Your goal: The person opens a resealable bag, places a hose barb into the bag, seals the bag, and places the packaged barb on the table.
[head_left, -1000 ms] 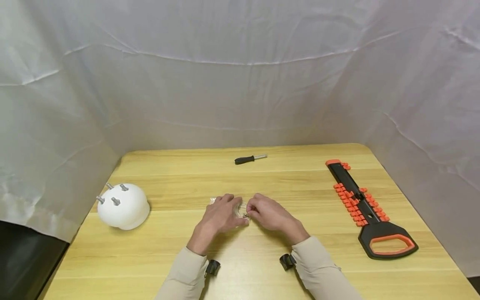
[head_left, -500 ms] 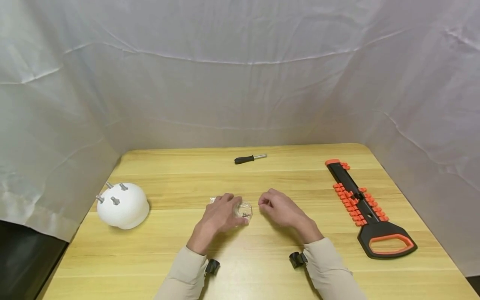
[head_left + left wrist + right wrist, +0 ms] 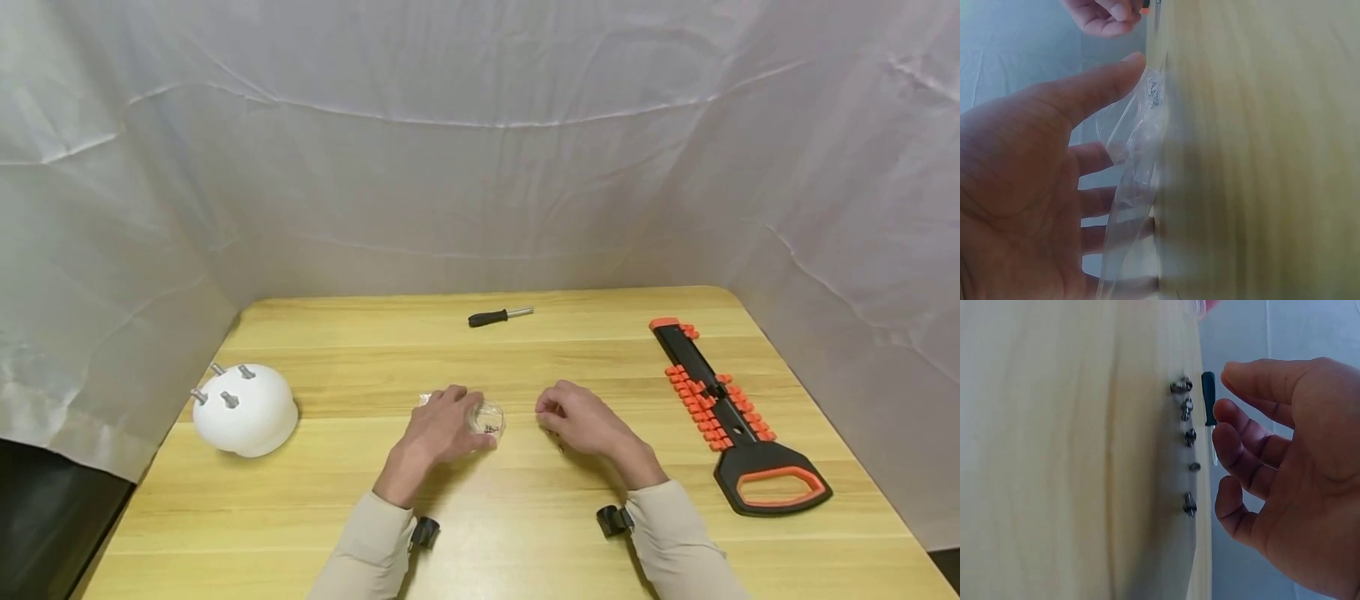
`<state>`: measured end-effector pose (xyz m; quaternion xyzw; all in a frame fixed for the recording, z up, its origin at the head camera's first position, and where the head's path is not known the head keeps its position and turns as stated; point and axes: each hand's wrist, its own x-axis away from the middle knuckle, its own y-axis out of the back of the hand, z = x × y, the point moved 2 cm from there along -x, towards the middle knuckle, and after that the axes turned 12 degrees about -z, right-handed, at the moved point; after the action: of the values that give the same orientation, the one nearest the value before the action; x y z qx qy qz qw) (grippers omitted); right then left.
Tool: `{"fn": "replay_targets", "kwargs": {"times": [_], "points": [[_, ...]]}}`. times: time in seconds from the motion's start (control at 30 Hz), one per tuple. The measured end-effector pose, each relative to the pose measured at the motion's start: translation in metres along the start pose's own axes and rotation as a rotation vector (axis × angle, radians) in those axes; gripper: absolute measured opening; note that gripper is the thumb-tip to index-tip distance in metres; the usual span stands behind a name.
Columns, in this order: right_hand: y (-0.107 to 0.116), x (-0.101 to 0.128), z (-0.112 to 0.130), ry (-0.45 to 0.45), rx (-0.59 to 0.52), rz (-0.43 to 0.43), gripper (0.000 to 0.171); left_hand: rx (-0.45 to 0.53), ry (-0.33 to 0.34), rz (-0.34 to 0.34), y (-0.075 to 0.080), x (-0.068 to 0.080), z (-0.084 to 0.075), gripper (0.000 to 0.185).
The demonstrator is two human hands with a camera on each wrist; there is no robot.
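My left hand (image 3: 444, 427) holds a clear plastic bag (image 3: 491, 421) down on the table, its thumb near the bag's mouth and its fingers over the far side. A few small dark metal screws (image 3: 1152, 90) show inside the bag near that mouth. To the right, my right hand (image 3: 583, 419) hovers low over the wood with its fingers loosely bent. Nothing shows between its thumb and fingers in the right wrist view. Several loose metal screws (image 3: 1189, 437) lie in a rough row on the table below it; in the head view they are mostly hidden.
A nut driver with a black handle (image 3: 489, 318) lies near the table's far edge. On the left stands a white rounded body (image 3: 251, 412) with several grey pegs. A black holder with orange clips and a loop handle (image 3: 772, 479) lies at the right.
My right hand has left the bag's mouth and moved right, its pinched fingers loosening. The screws in the bag have come into view. The left hand has stayed in place.
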<state>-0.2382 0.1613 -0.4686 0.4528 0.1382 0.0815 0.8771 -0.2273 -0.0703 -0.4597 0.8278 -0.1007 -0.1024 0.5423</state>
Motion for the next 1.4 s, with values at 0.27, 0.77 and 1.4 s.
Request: {"fn": "replay_targets", "kwargs": {"times": [0.27, 0.77, 1.4], "points": [[0.0052, 0.0041, -0.0071, 0.055, 0.03, 0.016, 0.003, -0.005, 0.005, 0.0, 0.0008, -0.0007, -0.0004, 0.074], [0.0061, 0.0067, -0.0093, 0.049, 0.103, 0.045, 0.005, -0.001, 0.001, -0.007, 0.0, 0.0, -0.0009, 0.074], [0.0007, 0.0073, -0.0025, 0.079, 0.151, 0.068, 0.008, -0.011, -0.016, -0.017, 0.0004, 0.0005, -0.0016, 0.073]]}}
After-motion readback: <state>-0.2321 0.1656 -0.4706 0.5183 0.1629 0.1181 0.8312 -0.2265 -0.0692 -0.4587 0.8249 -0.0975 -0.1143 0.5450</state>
